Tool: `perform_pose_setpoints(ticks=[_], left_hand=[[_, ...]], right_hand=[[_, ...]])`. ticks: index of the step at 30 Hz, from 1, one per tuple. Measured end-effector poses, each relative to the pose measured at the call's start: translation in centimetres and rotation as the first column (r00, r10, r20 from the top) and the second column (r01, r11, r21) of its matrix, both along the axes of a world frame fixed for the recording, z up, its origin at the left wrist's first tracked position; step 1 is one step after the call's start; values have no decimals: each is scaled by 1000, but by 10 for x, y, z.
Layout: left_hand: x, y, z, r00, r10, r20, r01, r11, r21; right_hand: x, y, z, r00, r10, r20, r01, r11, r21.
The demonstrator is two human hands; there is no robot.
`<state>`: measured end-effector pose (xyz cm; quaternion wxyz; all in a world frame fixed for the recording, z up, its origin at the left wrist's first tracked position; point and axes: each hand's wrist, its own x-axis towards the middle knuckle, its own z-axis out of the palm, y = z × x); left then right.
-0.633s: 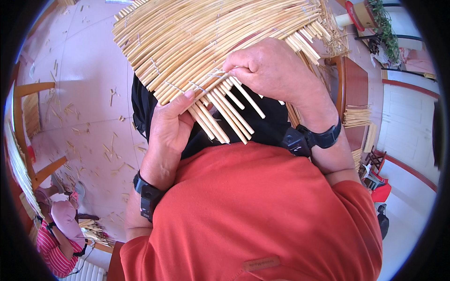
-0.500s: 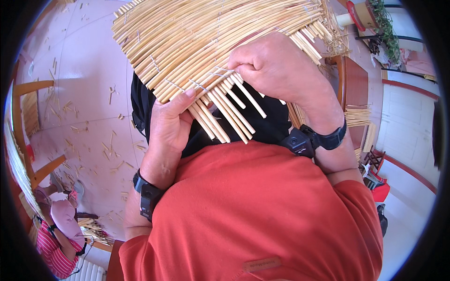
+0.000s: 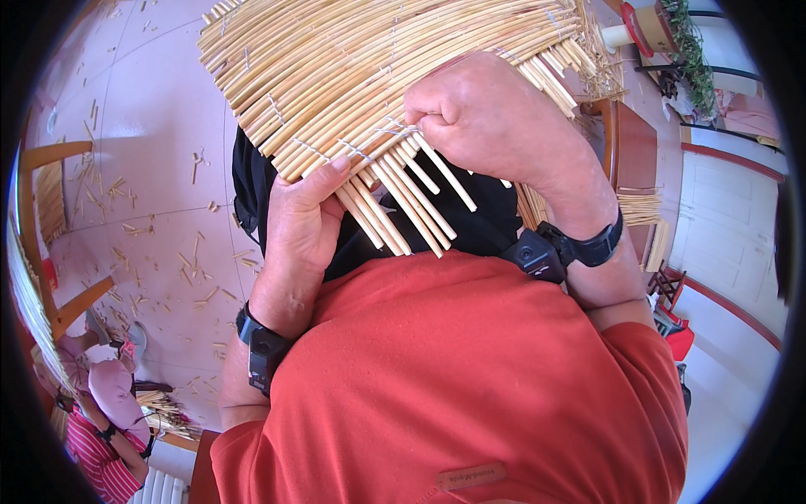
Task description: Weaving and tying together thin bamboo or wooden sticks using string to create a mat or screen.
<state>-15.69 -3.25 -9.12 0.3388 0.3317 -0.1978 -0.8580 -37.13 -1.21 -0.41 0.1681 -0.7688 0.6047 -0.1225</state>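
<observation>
A mat of pale straw-like stalks (image 3: 336,76), tied with rows of white string, lies across my lap and slopes away from me. At its near edge, my left hand (image 3: 304,210) is closed on the corner, thumb on top and the other fingers hidden underneath. Several loose-ended stalks (image 3: 411,197) stick out past this edge toward my body, at uneven lengths. My right hand (image 3: 491,118) is clenched just above them, fingertips pinching the white string (image 3: 393,128) beside the last stalks. The far end of the string is hidden inside the fist.
Cut stalk bits (image 3: 195,265) litter the tiled floor on the left. A co-worker in a striped top (image 3: 99,449) sits at lower left, near a wooden frame (image 3: 80,298). On the right are a brown wooden panel (image 3: 635,143), a stalk bundle (image 3: 640,208) and a potted plant (image 3: 693,59).
My right fist has shifted slightly to the left and up along the mat's edge. The left hand and the mat stay almost in place.
</observation>
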Motion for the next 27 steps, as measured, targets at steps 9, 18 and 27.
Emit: perform_pose_setpoints(ticks=[9, 18, 27], left_hand=[[2, 0, -4, 1000, 10, -11, -10, 1000, 6], [2, 1, -4, 1000, 31, -4, -31, 999, 24], [2, 0, -2, 999, 10, -31, -10, 1000, 8]], right_hand=[[10, -3, 6, 998, -54, -36, 53, 999, -12], [16, -8, 13, 992, -18, -123, 16, 1000, -18], [15, -9, 12, 993, -28, -114, 28, 1000, -3]])
